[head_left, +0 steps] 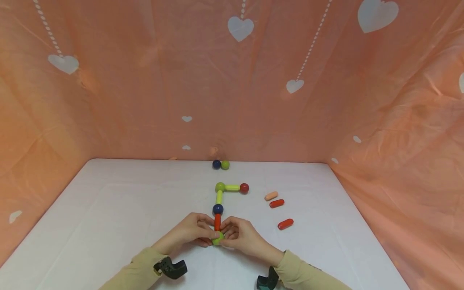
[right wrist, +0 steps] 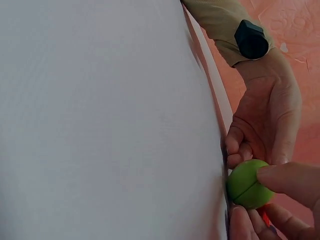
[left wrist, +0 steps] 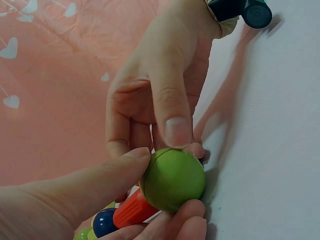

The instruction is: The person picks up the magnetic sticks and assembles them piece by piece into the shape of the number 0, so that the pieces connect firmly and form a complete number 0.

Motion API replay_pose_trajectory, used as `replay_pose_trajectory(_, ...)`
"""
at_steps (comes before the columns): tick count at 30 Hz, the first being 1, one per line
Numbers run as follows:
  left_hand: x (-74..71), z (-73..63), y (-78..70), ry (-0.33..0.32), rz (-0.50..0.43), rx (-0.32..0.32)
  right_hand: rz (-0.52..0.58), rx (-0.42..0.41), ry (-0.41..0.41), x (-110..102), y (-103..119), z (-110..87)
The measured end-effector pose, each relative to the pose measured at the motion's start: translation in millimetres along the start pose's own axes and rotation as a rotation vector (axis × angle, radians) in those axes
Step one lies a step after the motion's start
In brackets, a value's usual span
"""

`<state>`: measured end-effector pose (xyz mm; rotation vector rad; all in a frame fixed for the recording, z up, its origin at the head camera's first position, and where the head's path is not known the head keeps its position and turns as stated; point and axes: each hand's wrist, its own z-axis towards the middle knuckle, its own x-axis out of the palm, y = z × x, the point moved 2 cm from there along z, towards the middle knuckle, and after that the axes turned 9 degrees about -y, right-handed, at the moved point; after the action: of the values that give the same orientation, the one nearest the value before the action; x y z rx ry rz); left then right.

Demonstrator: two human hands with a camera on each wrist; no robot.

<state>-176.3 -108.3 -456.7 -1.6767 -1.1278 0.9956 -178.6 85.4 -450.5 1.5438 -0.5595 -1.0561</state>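
Note:
Both hands hold a green ball (head_left: pixel 218 239) at the near end of a ball-and-stick chain low over the white table. My left hand (head_left: pixel 193 230) grips it from the left, thumb on one side and fingertips below, as the left wrist view shows. From the right, my right hand (head_left: pixel 243 237) pinches the same green ball (right wrist: pixel 245 189) between thumb and fingers. A red stick (head_left: pixel 217 222) joins this ball to a dark blue ball (head_left: pixel 218 209). Beyond it, a yellow-green stick (head_left: pixel 219 197) leads to another green ball (head_left: pixel 220 187). There a second yellow-green stick (head_left: pixel 232 187) turns right to a red ball (head_left: pixel 244 188).
To the right lie an orange-tan stick (head_left: pixel 271 196), a red stick (head_left: pixel 277 203) and another red stick (head_left: pixel 285 224). A loose blue ball (head_left: pixel 216 164) and green ball (head_left: pixel 225 165) sit side by side at the table's far edge. An orange curtain (head_left: pixel 163 100) encloses the back and sides.

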Motion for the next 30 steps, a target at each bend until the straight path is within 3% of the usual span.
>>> replay_pose_trajectory(8, -2.0, 3.1, 1.9, 0.021, 0.017, 0.009, -0.029, -0.032, 0.091, -19.8, -6.7, -1.2)
replay_pose_trajectory(22, -2.2, 3.0, 3.0, -0.005, 0.030, -0.043, -0.205, -0.216, 0.020, -106.1, -4.5, -18.7)
replay_pose_trajectory(26, -3.2, 3.4, 3.3, 0.010, 0.022, -0.033, -0.252, -0.206, -0.015, -135.0, -11.6, -25.9)
replay_pose_trajectory(30, -3.7, 3.8, 4.1, 0.019, 0.018, -0.031, -0.286, -0.141, -0.045, -156.0, -19.9, -34.0)
